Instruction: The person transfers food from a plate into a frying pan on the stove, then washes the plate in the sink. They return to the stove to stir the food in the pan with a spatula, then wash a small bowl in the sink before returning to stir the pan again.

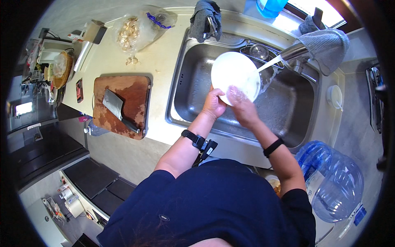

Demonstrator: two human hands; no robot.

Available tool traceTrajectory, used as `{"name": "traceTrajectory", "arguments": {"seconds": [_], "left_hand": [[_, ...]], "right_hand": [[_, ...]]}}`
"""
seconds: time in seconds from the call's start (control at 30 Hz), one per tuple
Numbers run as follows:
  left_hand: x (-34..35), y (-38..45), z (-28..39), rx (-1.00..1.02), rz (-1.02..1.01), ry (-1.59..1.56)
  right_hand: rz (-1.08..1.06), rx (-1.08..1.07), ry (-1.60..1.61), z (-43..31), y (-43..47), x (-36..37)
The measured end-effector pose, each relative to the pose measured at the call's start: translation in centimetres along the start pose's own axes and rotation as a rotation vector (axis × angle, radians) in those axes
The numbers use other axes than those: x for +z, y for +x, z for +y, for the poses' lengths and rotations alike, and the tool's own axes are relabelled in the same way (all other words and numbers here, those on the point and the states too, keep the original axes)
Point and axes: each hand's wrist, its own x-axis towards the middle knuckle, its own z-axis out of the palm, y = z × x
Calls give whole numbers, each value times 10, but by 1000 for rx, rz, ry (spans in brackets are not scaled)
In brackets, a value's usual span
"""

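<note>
Over the stainless steel sink [290, 123], my left hand [214, 103] grips the near left rim of a round white plate [230, 66], thumb on top. My right hand [243, 108] touches the plate's near part. Running water and blur hide its fingertips, so I cannot tell whether they hold anything. A stream of water [269, 64] falls from the faucet [293, 52] onto the plate's right side. Some of it spills off into the basin. A grey mesh cloth [328, 49] drapes over the faucet.
Left of the sink, a cleaver [113, 103] lies on a wet wooden cutting board [135, 89]. Behind it sits a plastic bag of garlic [128, 34]. A dark cloth [202, 20] hangs at the sink's back left corner. Large plastic water bottles [336, 185] stand at the right.
</note>
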Motion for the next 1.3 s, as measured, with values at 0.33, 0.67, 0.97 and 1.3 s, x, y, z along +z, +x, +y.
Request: {"name": "traceTrajectory", "arguments": {"seconds": [0.33,0.67,0.97,1.3], "left_hand": [[-1,-5,12,-20,30,89],[-4,-7,20,-73,-38,235],[2,-1,18,-86,-56,268],[10,-8,6,-53,2,309]], "right_hand": [[189,3,-304,12,-3,-6],[154,-21,-448,21,-13,-12],[76,-119,-374,3,-4,-7],[195,-245,-28,-10,2,4]]}}
